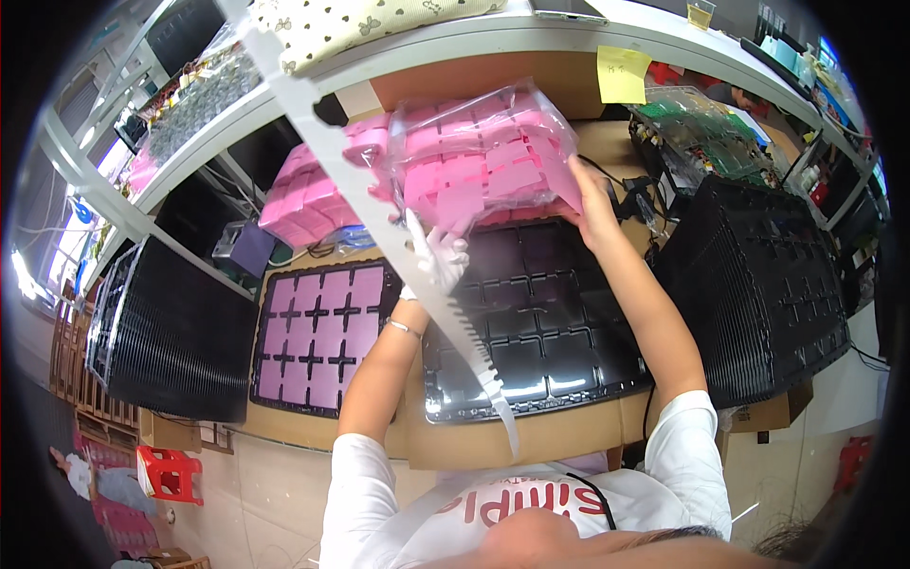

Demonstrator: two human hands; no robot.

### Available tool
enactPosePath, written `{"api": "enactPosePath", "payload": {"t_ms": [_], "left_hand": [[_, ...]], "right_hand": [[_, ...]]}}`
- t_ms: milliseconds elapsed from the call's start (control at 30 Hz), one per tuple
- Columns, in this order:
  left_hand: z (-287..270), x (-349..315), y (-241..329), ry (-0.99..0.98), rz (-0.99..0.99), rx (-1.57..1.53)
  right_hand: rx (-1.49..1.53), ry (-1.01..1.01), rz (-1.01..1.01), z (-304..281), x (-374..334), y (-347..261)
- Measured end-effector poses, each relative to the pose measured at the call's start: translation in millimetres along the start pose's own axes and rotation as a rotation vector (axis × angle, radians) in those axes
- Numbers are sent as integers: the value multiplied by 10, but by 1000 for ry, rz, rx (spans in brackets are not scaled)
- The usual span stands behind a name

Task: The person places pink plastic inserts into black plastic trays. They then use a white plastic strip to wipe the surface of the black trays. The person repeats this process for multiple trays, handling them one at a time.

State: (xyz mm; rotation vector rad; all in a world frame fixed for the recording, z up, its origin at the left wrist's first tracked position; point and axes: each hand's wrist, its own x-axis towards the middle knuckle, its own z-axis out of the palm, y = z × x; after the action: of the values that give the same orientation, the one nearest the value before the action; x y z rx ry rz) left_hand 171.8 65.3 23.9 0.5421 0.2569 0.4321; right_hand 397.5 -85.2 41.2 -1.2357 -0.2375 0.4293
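Note:
A clear plastic bag point(536, 109) full of pink foam pieces point(512, 161) lies tilted at the back of the bench. My bare right hand point(592, 204) is closed on the bag's right side. At its lower left corner is my left hand point(444, 258), in a white glove, its fingers curled; a pale notched strip point(370, 204) across the picture partly hides it, and what it grips is unclear. Below my hands sits a black compartment tray point(540, 346), with no pink pieces showing in its front cells. Left of it, another black tray point(316, 316) has pink pieces in its cells.
Tall stacks of black trays stand at left point(175, 332) and right point(758, 284). More pink foam blocks point(303, 199) lie beside the bag. Green circuit boards point(701, 128) are at the back right. A white shelf edge point(455, 47) spans the back, bearing a yellow note point(622, 76).

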Motion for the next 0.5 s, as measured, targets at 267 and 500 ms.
{"api": "enactPosePath", "payload": {"t_ms": [267, 500], "left_hand": [[-279, -482, 188, 275, 65, 475], [-68, -1378, -115, 326, 109, 946]], "right_hand": [[-123, -292, 136, -654, -462, -59], [-382, -205, -107, -1276, -1285, 66]]}}
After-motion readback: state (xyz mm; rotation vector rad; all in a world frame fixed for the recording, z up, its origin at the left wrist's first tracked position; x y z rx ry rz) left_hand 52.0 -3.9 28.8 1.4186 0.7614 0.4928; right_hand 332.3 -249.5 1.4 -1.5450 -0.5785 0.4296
